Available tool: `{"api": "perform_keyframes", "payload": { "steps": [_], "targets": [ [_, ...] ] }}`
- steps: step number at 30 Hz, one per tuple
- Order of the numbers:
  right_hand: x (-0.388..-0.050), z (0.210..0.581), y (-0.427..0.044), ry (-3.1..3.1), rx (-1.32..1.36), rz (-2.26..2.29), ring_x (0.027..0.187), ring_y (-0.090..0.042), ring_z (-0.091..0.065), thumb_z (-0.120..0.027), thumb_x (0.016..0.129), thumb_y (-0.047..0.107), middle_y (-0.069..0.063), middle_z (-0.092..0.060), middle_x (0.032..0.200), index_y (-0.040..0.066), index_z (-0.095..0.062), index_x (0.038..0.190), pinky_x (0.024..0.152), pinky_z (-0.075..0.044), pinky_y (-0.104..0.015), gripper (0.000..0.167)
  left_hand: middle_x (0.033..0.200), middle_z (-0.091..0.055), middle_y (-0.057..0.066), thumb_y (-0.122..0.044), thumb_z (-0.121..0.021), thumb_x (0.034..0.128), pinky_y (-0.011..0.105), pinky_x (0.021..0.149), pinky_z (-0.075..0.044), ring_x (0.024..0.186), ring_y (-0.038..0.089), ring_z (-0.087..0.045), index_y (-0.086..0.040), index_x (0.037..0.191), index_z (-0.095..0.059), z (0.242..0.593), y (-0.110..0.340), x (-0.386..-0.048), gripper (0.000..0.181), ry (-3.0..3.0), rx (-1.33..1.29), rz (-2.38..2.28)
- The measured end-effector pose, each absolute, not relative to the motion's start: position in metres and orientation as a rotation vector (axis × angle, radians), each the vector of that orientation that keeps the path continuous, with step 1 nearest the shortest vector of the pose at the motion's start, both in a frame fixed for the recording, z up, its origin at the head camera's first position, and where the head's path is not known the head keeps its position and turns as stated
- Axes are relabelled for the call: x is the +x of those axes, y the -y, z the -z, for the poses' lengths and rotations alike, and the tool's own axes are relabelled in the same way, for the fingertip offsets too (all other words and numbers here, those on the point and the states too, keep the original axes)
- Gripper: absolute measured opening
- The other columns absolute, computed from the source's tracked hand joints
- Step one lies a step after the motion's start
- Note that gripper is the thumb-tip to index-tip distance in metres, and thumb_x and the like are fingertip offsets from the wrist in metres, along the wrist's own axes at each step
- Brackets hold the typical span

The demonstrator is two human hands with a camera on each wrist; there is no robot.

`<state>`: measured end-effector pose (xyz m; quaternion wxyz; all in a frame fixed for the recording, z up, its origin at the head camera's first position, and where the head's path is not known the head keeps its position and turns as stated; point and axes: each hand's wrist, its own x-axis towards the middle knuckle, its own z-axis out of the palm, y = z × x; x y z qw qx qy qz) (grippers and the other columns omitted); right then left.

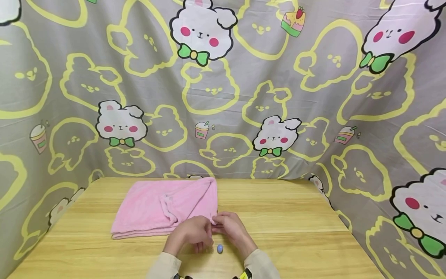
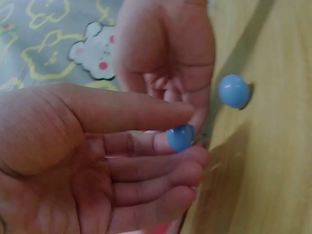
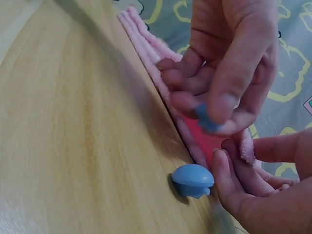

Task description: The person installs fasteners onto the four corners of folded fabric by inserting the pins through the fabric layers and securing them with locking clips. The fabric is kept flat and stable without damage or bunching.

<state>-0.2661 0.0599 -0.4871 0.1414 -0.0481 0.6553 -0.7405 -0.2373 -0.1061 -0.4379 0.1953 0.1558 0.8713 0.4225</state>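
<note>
A folded pink cloth lies on the wooden table. My left hand pinches a small blue piece between thumb and index finger, the other fingers loosely bent; in the right wrist view this piece is blurred. My right hand grips the near right corner of the cloth, whose edge shows between thumb and fingers in the right wrist view. A second blue piece, with a rounded top and a small pin-like part beneath, rests on the table between the wrists, touched by neither hand.
The wooden table extends to both sides of the cloth. A grey curtain with rabbit heads and yellow outlines hangs behind the table and along its left and right sides.
</note>
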Motion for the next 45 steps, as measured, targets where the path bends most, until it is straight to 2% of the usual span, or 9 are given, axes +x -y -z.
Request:
{"api": "perform_keyframes", "payload": {
  "steps": [7, 16, 20, 26, 31, 39, 45],
  "targets": [
    [-0.268, 0.489, -0.06, -1.841, -0.151, 2.166, 0.077, -0.013, -0.069, -0.059, 0.095, 0.002, -0.007, -0.071, 0.082, -0.012, -0.062, 0.097, 0.08, -0.061, -0.033, 0.015, 0.067, -0.068, 0.012, -0.003, -0.07, 0.0819, 0.041, 0.056, -0.057, 0.055, 0.023, -0.065, -0.002, 0.086, -0.064, 0.434, 0.12, -0.246, 0.008, -2.499, 0.422, -1.379],
    [-0.265, 0.486, -0.06, -1.858, -0.167, 2.154, 0.081, -0.013, -0.068, -0.059, 0.095, 0.004, -0.006, -0.067, 0.09, -0.017, -0.062, 0.111, 0.083, -0.06, -0.034, 0.026, 0.08, -0.073, 0.006, -0.013, -0.073, 0.0886, 0.028, 0.063, -0.051, 0.069, 0.015, -0.066, -0.005, 0.1, -0.077, 0.44, 0.121, -0.255, 0.014, -2.725, 0.302, -1.553],
    [-0.266, 0.487, -0.059, -1.846, -0.174, 2.158, 0.081, -0.012, -0.067, -0.059, 0.094, 0.004, -0.004, -0.064, 0.089, -0.013, -0.064, 0.107, 0.082, -0.06, -0.033, 0.022, 0.082, -0.074, 0.007, -0.006, -0.07, 0.0905, 0.026, 0.066, -0.053, 0.072, 0.012, -0.066, -0.004, 0.096, -0.078, 0.447, 0.118, -0.26, 0.01, -2.747, 0.251, -1.636],
    [-0.266, 0.486, -0.06, -1.819, -0.203, 2.17, 0.082, -0.012, -0.07, -0.059, 0.094, 0.005, -0.004, -0.068, 0.089, -0.005, -0.066, 0.098, 0.081, -0.06, -0.029, 0.013, 0.078, -0.072, 0.01, 0.0, -0.065, 0.0932, 0.029, 0.063, -0.058, 0.068, 0.015, -0.068, 0.002, 0.09, -0.075, 0.456, 0.117, -0.264, 0.011, -2.665, 0.183, -1.732],
    [-0.266, 0.488, -0.058, -1.837, -0.151, 2.153, 0.083, -0.014, -0.07, -0.06, 0.094, 0.005, -0.009, -0.071, 0.091, -0.008, -0.065, 0.098, 0.082, -0.06, -0.032, 0.014, 0.077, -0.071, 0.007, -0.001, -0.064, 0.0943, 0.031, 0.063, -0.059, 0.068, 0.015, -0.067, 0.003, 0.09, -0.075, 0.458, 0.117, -0.264, 0.012, -2.636, 0.174, -1.684],
    [-0.266, 0.487, -0.057, -1.842, -0.146, 2.152, 0.082, -0.014, -0.07, -0.061, 0.095, 0.005, -0.007, -0.071, 0.088, -0.004, -0.064, 0.092, 0.08, -0.06, -0.032, 0.011, 0.088, -0.075, 0.008, -0.001, -0.07, 0.0891, 0.031, 0.069, -0.057, 0.075, 0.015, -0.067, -0.001, 0.097, -0.077, 0.456, 0.121, -0.263, 0.01, -2.665, 0.228, -1.563],
    [-0.266, 0.489, -0.057, -1.837, -0.146, 2.159, 0.082, -0.014, -0.07, -0.061, 0.095, 0.004, -0.006, -0.07, 0.086, -0.005, -0.065, 0.093, 0.08, -0.06, -0.031, 0.01, 0.086, -0.074, 0.005, -0.001, -0.074, 0.0855, 0.03, 0.073, -0.052, 0.079, 0.014, -0.064, -0.004, 0.096, -0.077, 0.458, 0.122, -0.263, 0.012, -2.702, 0.224, -1.531]
  ]
}}
